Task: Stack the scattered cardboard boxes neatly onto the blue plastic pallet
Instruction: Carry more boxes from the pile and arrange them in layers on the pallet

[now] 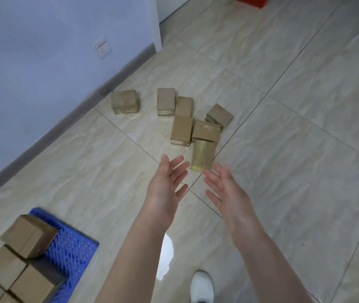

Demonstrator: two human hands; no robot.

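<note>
Reach | left hand (165,184), right hand (226,189) fingers apart, empty | nearest box (202,155) on floor: clasp opposite sides, lift level to pallet (73,243)

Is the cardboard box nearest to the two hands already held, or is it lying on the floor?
Lying on the floor. The nearest cardboard box rests flat on the tiles; both hands, left and right, are open and empty.

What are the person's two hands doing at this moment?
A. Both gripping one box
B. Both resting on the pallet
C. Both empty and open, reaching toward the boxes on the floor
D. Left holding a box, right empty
C: the left hand and right hand are spread open and empty, just short of the nearest floor box.
</note>
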